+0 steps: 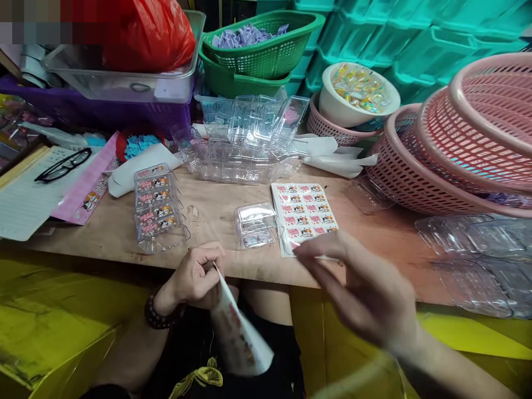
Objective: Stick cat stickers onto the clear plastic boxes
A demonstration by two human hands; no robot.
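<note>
My left hand [195, 274], with a dark beaded bracelet at its wrist, grips the top edge of a sticker sheet [239, 332]. The sheet hangs bent over my lap. My right hand [361, 282] is raised at the table's front edge, slightly blurred. Its thumb and forefinger meet in a pinch; anything between them is too small to make out. Behind those fingertips lies a stack of cat sticker sheets [305, 213]. Left of the stack sit small clear plastic cases [255, 224]. Farther left, clear cases with cat labels [155, 202] stand in an overlapping row.
A pile of clear plastic cases [245, 158] lies at the back of the table [216, 208]. Pink baskets [409, 177] and more clear cases [482, 266] take up the right side. Glasses [62, 164] rest on a notebook [25, 194] at left. Green baskets [257, 61] stand behind.
</note>
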